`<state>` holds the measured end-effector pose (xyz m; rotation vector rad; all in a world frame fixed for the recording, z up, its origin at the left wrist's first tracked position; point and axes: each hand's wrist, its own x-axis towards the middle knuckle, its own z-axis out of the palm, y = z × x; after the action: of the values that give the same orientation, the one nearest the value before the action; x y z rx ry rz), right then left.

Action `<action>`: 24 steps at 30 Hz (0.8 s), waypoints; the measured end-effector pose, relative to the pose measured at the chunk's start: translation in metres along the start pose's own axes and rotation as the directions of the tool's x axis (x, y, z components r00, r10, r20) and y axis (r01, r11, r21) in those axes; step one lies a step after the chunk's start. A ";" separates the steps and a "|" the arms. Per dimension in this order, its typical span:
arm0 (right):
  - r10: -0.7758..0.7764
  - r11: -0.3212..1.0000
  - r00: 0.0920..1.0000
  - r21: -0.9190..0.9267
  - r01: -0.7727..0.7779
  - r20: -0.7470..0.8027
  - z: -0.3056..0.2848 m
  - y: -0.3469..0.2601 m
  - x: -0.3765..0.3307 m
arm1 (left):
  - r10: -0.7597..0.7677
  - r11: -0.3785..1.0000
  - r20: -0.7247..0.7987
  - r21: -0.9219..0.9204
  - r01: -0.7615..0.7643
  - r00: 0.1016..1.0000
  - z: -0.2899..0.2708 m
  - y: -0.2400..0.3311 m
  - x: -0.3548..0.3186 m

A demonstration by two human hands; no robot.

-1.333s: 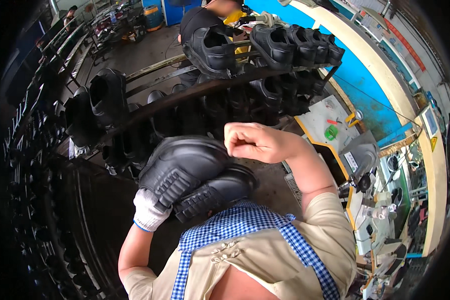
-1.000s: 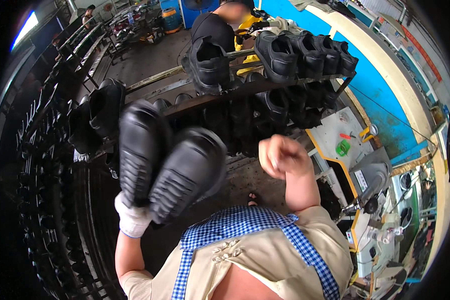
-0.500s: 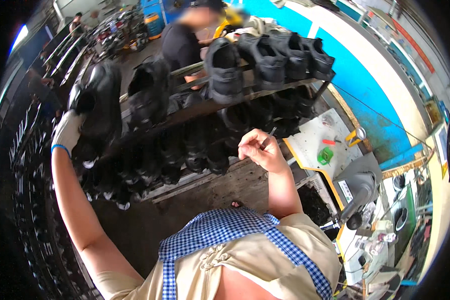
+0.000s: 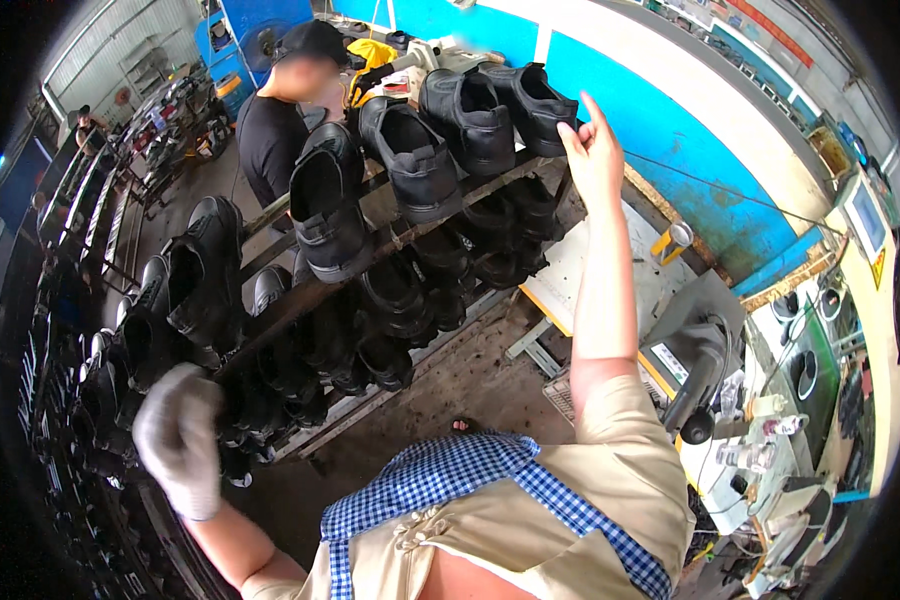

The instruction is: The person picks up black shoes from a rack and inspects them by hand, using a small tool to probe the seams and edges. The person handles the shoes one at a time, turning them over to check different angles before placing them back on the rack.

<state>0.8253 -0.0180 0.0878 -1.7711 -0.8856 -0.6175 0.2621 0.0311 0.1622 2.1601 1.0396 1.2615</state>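
Observation:
My right hand (image 4: 595, 160) is stretched out bare to the far right end of the upper rack rail. Its index finger and thumb are spread beside the heel of the last black shoe (image 4: 538, 115); whether they touch it I cannot tell. The other fingers are mostly hidden, and no tool shows in that hand. Low on the left, my left hand (image 4: 180, 440) wears a white knit glove smeared by motion, close to the black shoes (image 4: 145, 345) at the near end of the rack. Another black shoe (image 4: 330, 205) stands mid-rail, opening up.
The shoe rack (image 4: 385, 235) runs diagonally, with more black shoes on a lower level. Beyond it stands a person (image 4: 275, 135) in dark clothes. On the right are a white worktable (image 4: 560, 270), a grey machine (image 4: 705, 350) and a yellow roll (image 4: 673, 240).
My right hand has reached forward and right from mid-view to the last shoe; the thin tool it held no longer shows. My gloved left hand has left a shoe and come nearer.

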 end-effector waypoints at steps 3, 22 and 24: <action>-0.081 0.979 0.981 -0.171 0.112 0.179 0.001 0.001 0.024 | 0.217 0.976 0.341 -0.064 -0.207 0.915 0.048 -0.001 -0.025; 0.233 0.941 0.780 0.068 -0.332 0.581 -0.181 -0.161 -0.212 | 0.593 0.693 0.444 -0.705 -0.147 0.672 0.200 0.011 -0.060; 0.185 0.899 0.685 0.160 -0.407 0.704 -0.177 -0.158 -0.229 | 0.667 0.693 0.510 -0.692 -0.201 0.543 0.207 0.024 -0.061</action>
<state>0.5612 -0.2149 0.0660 -1.8033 -1.0615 0.4224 0.4331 -0.0300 0.0424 2.1477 -0.2777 0.5754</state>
